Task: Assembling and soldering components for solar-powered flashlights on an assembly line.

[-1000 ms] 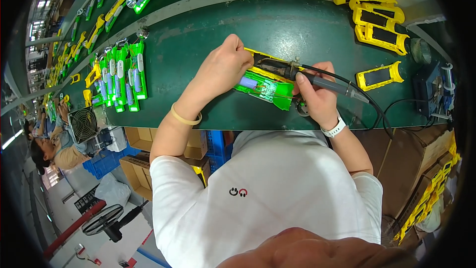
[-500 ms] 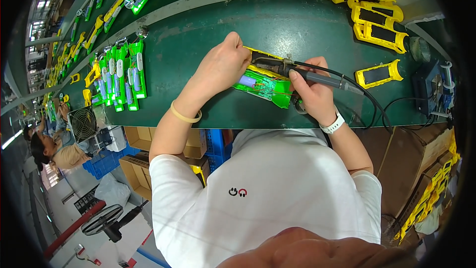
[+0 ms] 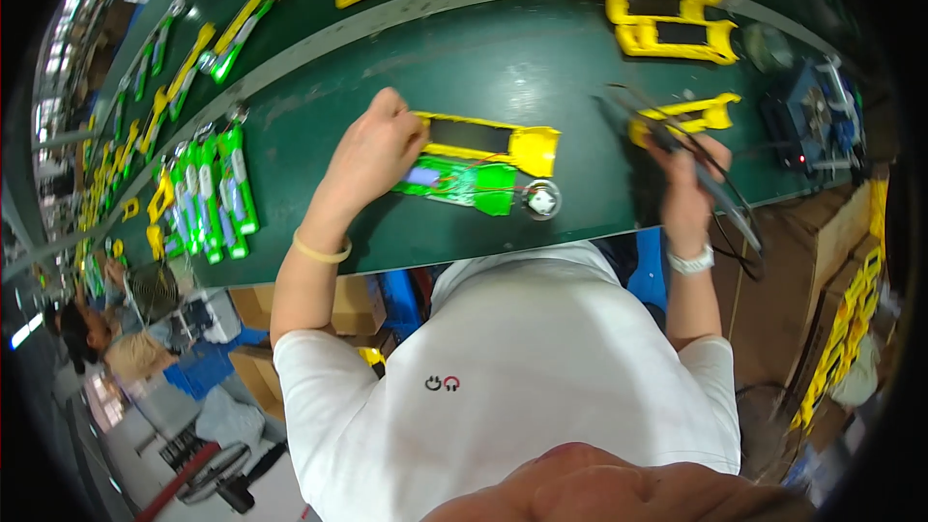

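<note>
From where I sit, I have the left hand (image 3: 379, 147) curled, thumb and fingers closed on the near-side left end of a yellow shell (image 3: 471, 138) with a dark panel; the undersides of those fingers are hidden from me. The shell stretches away to the right of that hand, and a green shell (image 3: 495, 191) lies alongside it, on the side toward the body, its left end right by the heel of the hand. Within the green shell, a purple cylinder (image 3: 422, 176) sits nearest the left hand, with a circuit board and thin red wires farther right. A round lamp head (image 3: 541, 199) rests just past the green shell's right end, between my two hands but closer to the shells. My right hand (image 3: 691, 174) is well apart from them, clamped around a soldering iron (image 3: 723, 199), blurred, its tip pointing up and left of the fingers. Just beyond that hand lies another yellow casing (image 3: 717, 114), and a dark blue box (image 3: 800, 121) stands to its right. Well left of the left hand, I see a cluster of green units (image 3: 208, 195) on the green bench (image 3: 319, 77).
</note>
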Demonstrator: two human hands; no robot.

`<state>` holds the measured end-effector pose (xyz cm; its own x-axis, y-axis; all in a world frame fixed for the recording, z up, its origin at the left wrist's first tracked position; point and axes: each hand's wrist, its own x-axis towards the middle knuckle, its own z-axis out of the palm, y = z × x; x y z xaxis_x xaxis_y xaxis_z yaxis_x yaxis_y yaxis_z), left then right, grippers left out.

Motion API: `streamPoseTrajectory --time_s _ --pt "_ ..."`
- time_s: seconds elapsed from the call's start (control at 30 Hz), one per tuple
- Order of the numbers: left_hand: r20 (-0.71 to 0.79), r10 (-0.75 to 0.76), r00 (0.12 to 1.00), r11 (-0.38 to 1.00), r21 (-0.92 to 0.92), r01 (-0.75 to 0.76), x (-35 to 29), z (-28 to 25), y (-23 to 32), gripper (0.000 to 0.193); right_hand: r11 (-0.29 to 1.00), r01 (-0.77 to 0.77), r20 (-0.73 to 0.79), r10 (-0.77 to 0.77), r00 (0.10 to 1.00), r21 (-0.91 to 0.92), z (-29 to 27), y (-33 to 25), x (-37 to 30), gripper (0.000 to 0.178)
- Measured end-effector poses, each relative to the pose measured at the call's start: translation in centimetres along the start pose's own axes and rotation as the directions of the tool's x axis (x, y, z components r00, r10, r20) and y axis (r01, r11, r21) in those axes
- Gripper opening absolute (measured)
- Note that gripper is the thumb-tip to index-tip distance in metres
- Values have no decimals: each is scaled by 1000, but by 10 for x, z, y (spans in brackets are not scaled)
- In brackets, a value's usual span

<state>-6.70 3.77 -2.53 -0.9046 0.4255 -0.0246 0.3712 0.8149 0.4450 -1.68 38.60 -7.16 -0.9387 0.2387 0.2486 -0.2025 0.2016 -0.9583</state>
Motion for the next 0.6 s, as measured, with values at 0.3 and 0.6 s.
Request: streamPoseTrajectory --time_s 0.3,0.6 --pt "21 -75 997 997 -1 75 -2 0 4 7 857 97 71 -153 986 506 53 -27 41 28" --pt "49 22 999 997 -75 -18 6 -9 -2 16 914 -152 235 65 970 376 38 3 24 36"
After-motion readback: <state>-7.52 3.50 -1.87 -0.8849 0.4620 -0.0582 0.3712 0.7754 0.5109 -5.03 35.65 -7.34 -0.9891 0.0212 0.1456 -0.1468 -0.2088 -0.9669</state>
